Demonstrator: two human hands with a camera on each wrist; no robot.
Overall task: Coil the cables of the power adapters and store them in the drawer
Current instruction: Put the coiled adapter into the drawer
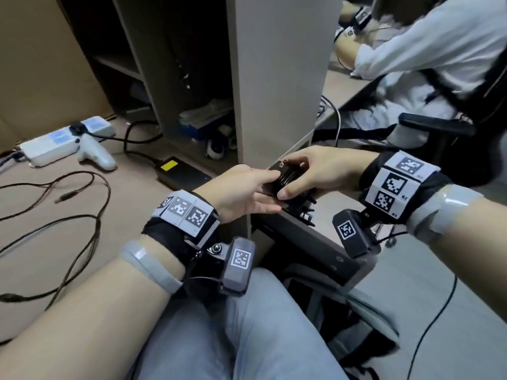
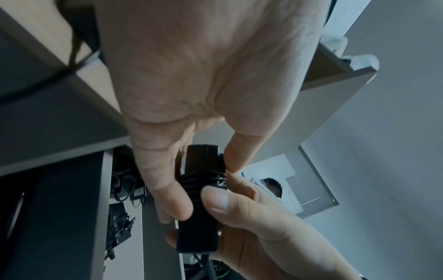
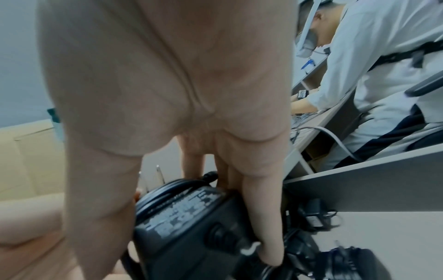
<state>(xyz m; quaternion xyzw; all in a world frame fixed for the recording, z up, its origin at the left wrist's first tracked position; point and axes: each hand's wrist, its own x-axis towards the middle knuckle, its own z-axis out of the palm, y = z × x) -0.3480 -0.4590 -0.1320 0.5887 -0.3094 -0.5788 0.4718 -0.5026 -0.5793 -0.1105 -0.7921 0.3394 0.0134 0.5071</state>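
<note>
A black power adapter point(image 1: 285, 178) with its cable wound tightly round its middle is held between both hands above the open drawer point(image 1: 301, 242). My left hand point(image 1: 270, 190) pinches it from the left, and the left wrist view shows thumb and forefinger on either side of the adapter point(image 2: 199, 223) at the coiled cable point(image 2: 203, 180). My right hand point(image 1: 295, 178) grips it from the right, fingers over the top and thumb below. The labelled face of the adapter point(image 3: 189, 217) shows in the right wrist view. Other coiled black adapters point(image 3: 314, 214) lie in the drawer underneath.
On the surface to the left lie a black adapter with a yellow label point(image 1: 178, 171), loose dark cables point(image 1: 68, 215), a white power strip point(image 1: 63, 141) and a white controller point(image 1: 96, 154). A tall cabinet panel point(image 1: 279, 78) stands behind. Another person point(image 1: 425, 64) sits at the right.
</note>
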